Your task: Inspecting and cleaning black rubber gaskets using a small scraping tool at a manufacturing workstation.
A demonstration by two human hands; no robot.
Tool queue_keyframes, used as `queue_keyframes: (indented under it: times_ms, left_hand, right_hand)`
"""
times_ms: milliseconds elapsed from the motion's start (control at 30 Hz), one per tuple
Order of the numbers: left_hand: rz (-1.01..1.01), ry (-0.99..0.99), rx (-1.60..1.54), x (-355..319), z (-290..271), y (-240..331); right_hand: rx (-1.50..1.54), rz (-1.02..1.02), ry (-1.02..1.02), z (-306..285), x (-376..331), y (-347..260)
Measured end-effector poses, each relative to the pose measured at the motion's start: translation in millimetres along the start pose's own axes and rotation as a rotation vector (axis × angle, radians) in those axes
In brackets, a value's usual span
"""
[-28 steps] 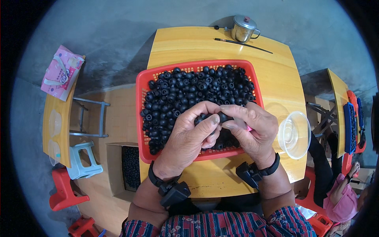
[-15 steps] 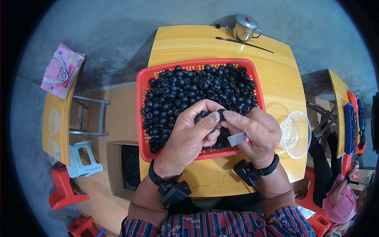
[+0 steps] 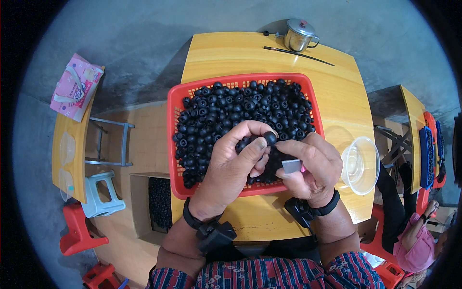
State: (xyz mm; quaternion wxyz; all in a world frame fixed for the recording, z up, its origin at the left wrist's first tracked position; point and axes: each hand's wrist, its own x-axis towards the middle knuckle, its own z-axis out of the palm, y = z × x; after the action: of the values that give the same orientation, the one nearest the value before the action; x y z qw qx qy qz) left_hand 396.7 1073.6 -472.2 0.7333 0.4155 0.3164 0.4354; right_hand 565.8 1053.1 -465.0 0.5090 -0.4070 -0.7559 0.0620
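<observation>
The right hand (image 3: 313,164) has drawn slightly back since the previous frame: its thumb now sits lower, apart from the black round piece (image 3: 270,138), which shows more of its smooth side, while the left hand (image 3: 235,159) stays nearly where it was. The round piece is pinched between the left thumb and index finger, out at their tips, above the near part of the red basket (image 3: 172,127). More dark pieces (image 3: 242,143) sit tucked in the curl of the left fingers; how many, I cannot tell. The right fingers grasp a flat grey blade (image 3: 291,166) with a bit of pink behind it, its tip pointing left toward the other hand. From that tip the round piece lies up and a little to the left, clearly apart; the right index fingertip is just beside it, and whether they touch is unclear. The piece shows no evident long axis, and the left hand, holding it, is the nearer. Below, a heap of black pieces (image 3: 211,108) fills the basket on the yellow worktop (image 3: 337,106), with a clear plastic bowl (image 3: 369,168) to the right
</observation>
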Motion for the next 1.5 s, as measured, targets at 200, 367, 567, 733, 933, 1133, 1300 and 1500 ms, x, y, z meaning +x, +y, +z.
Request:
queue_keyframes:
  times_ms: [200, 367, 567, 733, 933, 1133, 1300, 1500]
  left_hand:
    - [0.071, 0.001, -0.044, 2.7, 7.1, 4.7]
    - [0.107, 0.007, -0.016, 2.2, 19.3, 11.1]
    - [0.197, 0.040, -0.006, -41.1, 45.6, 40.6]
    - [0.203, 0.083, -0.007, -135.2, 74.9, 76.6]
    - [0.057, 0.128, -0.145, -296.9, 93.7, 74.9]
    - [0.026, 0.011, -0.226, -446.2, 128.4, 81.8]
    - [-0.022, -0.053, -0.080, -571.9, 159.1, 92.6]
    - [0.004, -0.075, -0.055, -729.7, 190.5, 101.1]
  right_hand:
    - [-0.038, 0.078, -0.107, -6.7, 9.7, 2.0]
    - [-0.112, 0.069, -0.106, -14.0, 14.4, -0.8]
    - [-0.094, -0.014, -0.108, -35.4, 25.1, -58.7]
    - [-0.091, -0.016, -0.120, -78.0, 11.1, -157.3]
    - [0.148, 0.205, -0.043, -110.6, -69.1, -292.0]
    - [0.284, 0.321, -0.098, -155.1, -143.8, -421.5]
    - [0.313, 0.324, -0.241, -196.3, -196.6, -522.8]
    - [0.359, 0.330, -0.360, -241.5, -259.4, -642.8]
